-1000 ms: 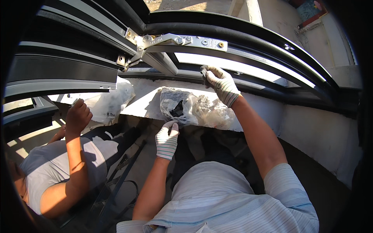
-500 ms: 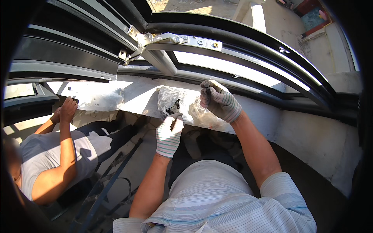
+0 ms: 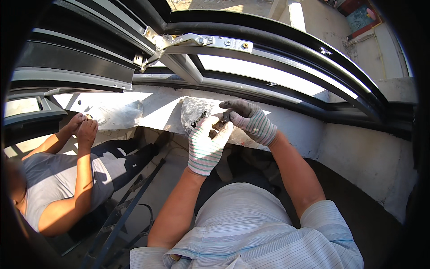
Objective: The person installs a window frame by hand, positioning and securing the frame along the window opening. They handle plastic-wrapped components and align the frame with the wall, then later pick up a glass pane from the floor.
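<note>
- Head view: a dark window frame [image 3: 277, 45] arches overhead from eleven o'clock round to three, with a dark sash [image 3: 76, 58] jutting in at ten o'clock.
- A pale sill [image 3: 291, 123] runs beneath the frame, from about ten o'clock across to four, crossed by patches of sunlight and shadow.
- At six o'clock is the wearer's pale, finely striped shirt [image 3: 246, 224].
- A co-worker [image 3: 67, 179] in a greyish top is at eight o'clock, bare hands [image 3: 83, 127] brought together at nine; what they hold is too small to make out.
- The dark leg of a metal stand [image 3: 128, 215] slants at seven o'clock.
- A clear plastic bag [image 3: 123, 114] lies on the sill toward nine o'clock. Another bag [image 3: 190, 107], at eleven o'clock near the centre, shows black bits inside; crumpled plastic [image 3: 242, 138] lies below the right hand.
- A silvery hinge [image 3: 228, 43] stretches along the frame at twelve o'clock.
- The right hand [image 3: 256, 123], gloved, reaches in from four o'clock, its thumb and fingers pinched on a small dark piece [image 3: 227, 115].
- The left hand [image 3: 207, 150], gloved too, comes from seven o'clock; its fingertips are right at the piece, but I cannot tell whether they grip it.
- That piece sits just off centre toward one o'clock, between both hands, above the sill.
</note>
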The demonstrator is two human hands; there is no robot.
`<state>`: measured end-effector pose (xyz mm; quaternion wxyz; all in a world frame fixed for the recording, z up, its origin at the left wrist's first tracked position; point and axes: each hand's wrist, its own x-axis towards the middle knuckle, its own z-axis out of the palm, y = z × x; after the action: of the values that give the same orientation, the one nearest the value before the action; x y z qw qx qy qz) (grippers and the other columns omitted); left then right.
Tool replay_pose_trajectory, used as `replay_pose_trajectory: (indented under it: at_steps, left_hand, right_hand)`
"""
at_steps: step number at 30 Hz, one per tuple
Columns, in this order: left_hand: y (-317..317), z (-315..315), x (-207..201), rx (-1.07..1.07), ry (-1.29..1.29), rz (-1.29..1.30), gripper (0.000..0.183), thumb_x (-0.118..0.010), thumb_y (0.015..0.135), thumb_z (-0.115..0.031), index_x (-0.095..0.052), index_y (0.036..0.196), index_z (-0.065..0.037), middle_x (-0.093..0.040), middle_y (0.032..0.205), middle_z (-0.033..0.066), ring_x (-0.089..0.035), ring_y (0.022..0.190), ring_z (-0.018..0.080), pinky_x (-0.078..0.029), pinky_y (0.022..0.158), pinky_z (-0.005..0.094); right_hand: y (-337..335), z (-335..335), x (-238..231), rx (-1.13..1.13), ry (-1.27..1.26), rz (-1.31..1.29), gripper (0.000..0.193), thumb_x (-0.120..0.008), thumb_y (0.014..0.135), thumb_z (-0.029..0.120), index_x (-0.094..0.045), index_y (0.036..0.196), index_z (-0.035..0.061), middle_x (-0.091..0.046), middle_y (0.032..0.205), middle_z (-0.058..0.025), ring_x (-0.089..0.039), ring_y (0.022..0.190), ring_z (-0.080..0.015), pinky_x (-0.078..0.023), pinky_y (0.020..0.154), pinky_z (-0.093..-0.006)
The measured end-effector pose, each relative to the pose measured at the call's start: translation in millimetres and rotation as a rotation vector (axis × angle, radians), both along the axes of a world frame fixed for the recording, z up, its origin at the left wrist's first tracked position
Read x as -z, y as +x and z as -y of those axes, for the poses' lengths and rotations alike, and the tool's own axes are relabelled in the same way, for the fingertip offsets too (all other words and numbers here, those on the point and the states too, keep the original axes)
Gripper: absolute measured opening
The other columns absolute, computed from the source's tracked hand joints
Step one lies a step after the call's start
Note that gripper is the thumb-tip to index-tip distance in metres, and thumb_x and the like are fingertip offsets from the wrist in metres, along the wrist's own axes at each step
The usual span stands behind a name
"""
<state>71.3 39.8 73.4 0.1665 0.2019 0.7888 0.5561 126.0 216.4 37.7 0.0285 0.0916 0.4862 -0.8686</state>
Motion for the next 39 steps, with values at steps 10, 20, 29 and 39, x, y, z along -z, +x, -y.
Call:
replay_pose_trajectory:
  at_steps: [10, 20, 29, 39]
  left_hand:
    - [-13, 34, 10, 0.206, -0.232, -0.231, 0.015, -0.07, 0.092, -0.01, -0.067, 0.102, 0.001, -0.068, 0.086, 0.013, -0.068, 0.071, 0.0258, -0.055, 0.067, 0.0348]
    - [-22, 42, 6, 0.202, -0.038, -0.602, 0.02, -0.076, 0.082, 0.003, -0.069, 0.099, -0.002, -0.069, 0.095, 0.0113, -0.069, 0.08, 0.0249, -0.057, 0.072, 0.0316]
    - [-27, 54, 8, 0.2, -0.063, -0.422, 0.023, -0.071, 0.083, 0.004, -0.066, 0.104, 0.001, -0.068, 0.098, 0.0171, -0.069, 0.087, 0.0324, -0.057, 0.08, 0.0365]
    - [-24, 71, 24, -0.065, -0.095, -0.015, 0.027, -0.073, 0.089, -0.003, -0.063, 0.114, 0.002, -0.069, 0.094, 0.0072, -0.066, 0.08, 0.0101, -0.055, 0.072, 0.0243]
  right_hand:
    - [8, 20, -9, 0.06, 0.954, -0.297, 0.032, -0.072, 0.092, 0.013, -0.068, 0.122, 0.0045, -0.072, 0.103, -0.0136, -0.068, 0.097, -0.0294, -0.055, 0.088, -0.038]
    - [6, 36, -20, 0.116, 0.918, -0.252, 0.027, -0.076, 0.086, 0.004, -0.072, 0.112, 0.0034, -0.071, 0.11, -0.0114, -0.068, 0.103, -0.0255, -0.054, 0.092, -0.036]
    - [0, 50, -29, 0.052, 0.934, -0.224, 0.029, -0.073, 0.09, 0.015, -0.069, 0.117, 0.0055, -0.069, 0.103, -0.0119, -0.067, 0.097, -0.0294, -0.054, 0.087, -0.038]
    - [-16, 57, 2, 0.051, 0.854, 0.13, 0.024, -0.073, 0.092, 0.02, -0.07, 0.109, 0.0026, -0.071, 0.095, -0.0106, -0.068, 0.088, -0.0236, -0.054, 0.081, -0.0352]
